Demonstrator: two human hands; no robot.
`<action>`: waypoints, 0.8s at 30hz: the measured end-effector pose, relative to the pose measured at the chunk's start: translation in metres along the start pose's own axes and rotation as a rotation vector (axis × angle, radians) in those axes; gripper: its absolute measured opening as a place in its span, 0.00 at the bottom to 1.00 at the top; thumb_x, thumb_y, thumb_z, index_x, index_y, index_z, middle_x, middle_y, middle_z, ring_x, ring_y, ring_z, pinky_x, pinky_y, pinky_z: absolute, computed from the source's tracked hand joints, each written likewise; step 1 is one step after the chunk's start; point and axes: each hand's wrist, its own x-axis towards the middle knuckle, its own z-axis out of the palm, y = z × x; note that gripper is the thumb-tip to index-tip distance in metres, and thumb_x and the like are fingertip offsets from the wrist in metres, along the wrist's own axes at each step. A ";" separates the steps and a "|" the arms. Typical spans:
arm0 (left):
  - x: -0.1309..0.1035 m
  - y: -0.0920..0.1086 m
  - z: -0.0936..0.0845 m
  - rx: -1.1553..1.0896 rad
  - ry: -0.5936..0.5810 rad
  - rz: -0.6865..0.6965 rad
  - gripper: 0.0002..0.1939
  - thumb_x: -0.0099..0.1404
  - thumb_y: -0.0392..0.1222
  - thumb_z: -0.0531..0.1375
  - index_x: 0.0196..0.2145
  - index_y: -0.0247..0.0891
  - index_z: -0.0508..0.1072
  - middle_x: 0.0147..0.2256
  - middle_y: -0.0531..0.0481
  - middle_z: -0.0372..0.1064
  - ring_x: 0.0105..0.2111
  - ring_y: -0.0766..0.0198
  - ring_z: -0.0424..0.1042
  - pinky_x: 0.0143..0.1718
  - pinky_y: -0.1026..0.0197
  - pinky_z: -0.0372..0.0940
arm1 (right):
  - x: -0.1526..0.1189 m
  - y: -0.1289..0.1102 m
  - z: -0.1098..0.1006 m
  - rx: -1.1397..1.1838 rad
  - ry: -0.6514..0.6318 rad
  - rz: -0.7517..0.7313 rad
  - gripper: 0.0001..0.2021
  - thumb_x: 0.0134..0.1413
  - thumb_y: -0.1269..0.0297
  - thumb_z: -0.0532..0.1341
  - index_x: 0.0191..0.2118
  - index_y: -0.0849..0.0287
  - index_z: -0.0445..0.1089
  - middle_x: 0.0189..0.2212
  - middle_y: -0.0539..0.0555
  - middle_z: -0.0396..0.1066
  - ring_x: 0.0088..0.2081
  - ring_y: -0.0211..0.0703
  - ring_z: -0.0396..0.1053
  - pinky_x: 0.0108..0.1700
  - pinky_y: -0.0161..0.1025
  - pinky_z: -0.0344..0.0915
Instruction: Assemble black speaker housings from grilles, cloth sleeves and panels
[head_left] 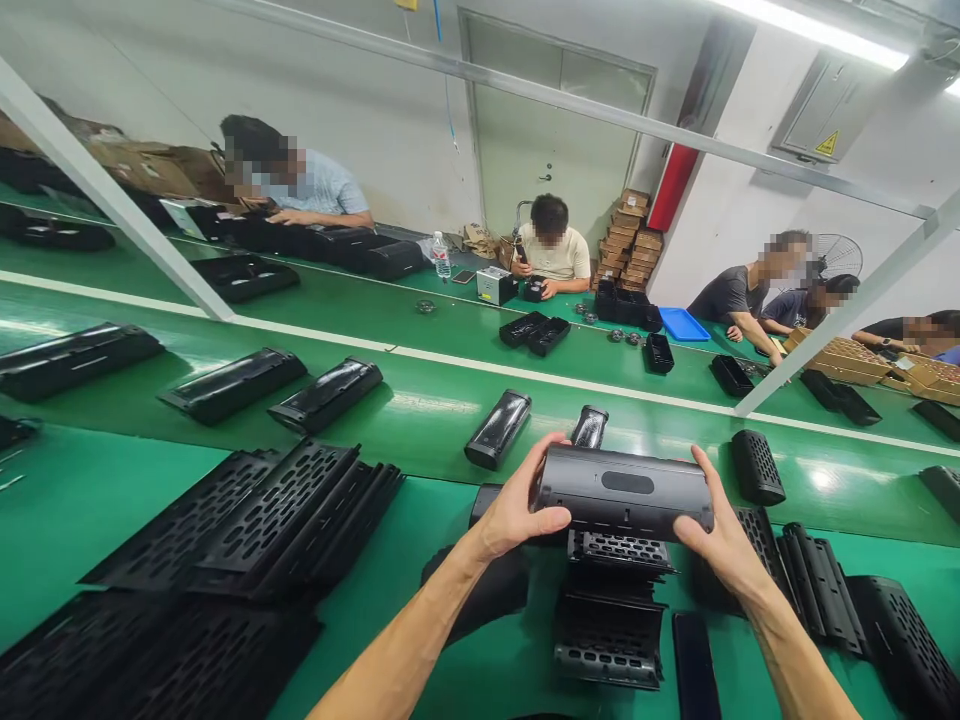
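Held up between my two hands is a black cylindrical housing [626, 490] with an oval recess on its side, lying lengthwise across the view. My left hand [517, 505] wraps round its left end, thumb on the near face. Round the right end curl the fingers of my right hand [718, 520], its thumb also on the near face. Beneath the housing, slotted black panels [611, 625] lie on the green bench. A dark flat phone-like object [695, 665] rests to their right.
Stacks of perforated black panels [262, 510] cover the left bench. Black housings [499, 430] stand along the green belt [420, 410] ahead. A slotted housing [757, 467] is at the right. Several people work across the line, behind a slanted white post [142, 220].
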 end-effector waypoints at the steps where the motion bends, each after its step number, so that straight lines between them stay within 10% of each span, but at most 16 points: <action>1: -0.002 0.000 0.001 -0.001 0.019 0.018 0.49 0.51 0.57 0.73 0.65 0.42 0.60 0.57 0.41 0.66 0.55 0.44 0.68 0.55 0.51 0.63 | -0.001 0.001 0.000 0.017 -0.012 -0.011 0.51 0.50 0.39 0.69 0.73 0.53 0.50 0.68 0.62 0.60 0.65 0.63 0.63 0.65 0.57 0.60; 8: 0.003 -0.026 0.008 0.044 0.168 -0.055 0.51 0.54 0.65 0.69 0.67 0.38 0.59 0.56 0.39 0.70 0.55 0.41 0.70 0.59 0.44 0.63 | 0.009 0.017 0.021 0.234 0.157 0.101 0.45 0.42 0.38 0.72 0.64 0.52 0.65 0.57 0.59 0.70 0.53 0.61 0.71 0.57 0.52 0.66; 14: 0.004 -0.048 -0.005 0.008 0.093 -0.113 0.53 0.56 0.61 0.70 0.72 0.41 0.55 0.72 0.40 0.52 0.73 0.38 0.43 0.72 0.43 0.46 | 0.013 0.021 0.014 0.472 -0.008 0.379 0.47 0.45 0.41 0.74 0.69 0.46 0.60 0.63 0.58 0.69 0.62 0.60 0.68 0.62 0.53 0.65; 19: 0.005 -0.054 0.000 -0.038 0.170 -0.086 0.50 0.55 0.60 0.70 0.69 0.38 0.62 0.67 0.40 0.63 0.70 0.36 0.53 0.70 0.42 0.50 | 0.005 0.036 0.017 0.415 0.072 0.260 0.46 0.43 0.43 0.75 0.68 0.48 0.63 0.64 0.59 0.68 0.65 0.63 0.65 0.66 0.56 0.61; 24: 0.008 -0.064 -0.002 -0.064 0.146 -0.266 0.49 0.59 0.58 0.69 0.72 0.42 0.57 0.67 0.41 0.63 0.69 0.40 0.57 0.69 0.43 0.54 | 0.012 0.048 0.015 0.496 -0.008 0.456 0.47 0.47 0.38 0.72 0.70 0.47 0.60 0.57 0.60 0.74 0.60 0.62 0.71 0.63 0.57 0.65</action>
